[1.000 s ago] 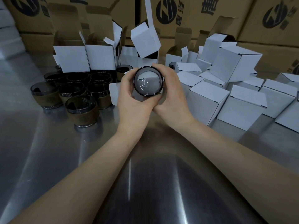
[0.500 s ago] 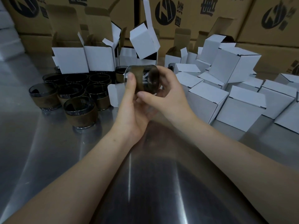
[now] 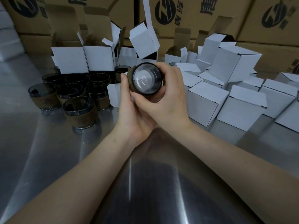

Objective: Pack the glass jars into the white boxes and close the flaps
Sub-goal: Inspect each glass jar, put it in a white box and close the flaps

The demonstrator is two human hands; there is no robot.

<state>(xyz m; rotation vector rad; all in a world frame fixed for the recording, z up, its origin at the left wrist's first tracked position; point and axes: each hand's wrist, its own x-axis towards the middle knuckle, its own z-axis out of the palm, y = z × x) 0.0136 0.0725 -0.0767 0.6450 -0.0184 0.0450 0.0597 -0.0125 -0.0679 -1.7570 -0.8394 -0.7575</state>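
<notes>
Head view, starting at the left: a huddle of spare jars (image 3: 68, 94), dark glass with brown sleeves, stands upright on the steel table (image 3: 40, 159). Just behind them a row of open white boxes (image 3: 69, 60) waits with flaps up.

In the middle, both hands are above the table around one jar (image 3: 146, 79). The left hand (image 3: 129, 113) cups it from below and the side, thumb laid up along the brown sleeve. The right hand (image 3: 171, 101) wraps the far side, fingers curled over the top and thumb pressed under the rim. The jar lies tipped on its side, long axis pointing back toward the person, one round glass end facing them; base or mouth, I cannot tell.

To the right sit closed white boxes (image 3: 208, 101), heaped back toward the brown cartons (image 3: 275, 50).

My guess is that the open boxes matter next. They lie beyond and left of the hands, nearer the left one, so the jar would need turning upright and carrying that way.
</notes>
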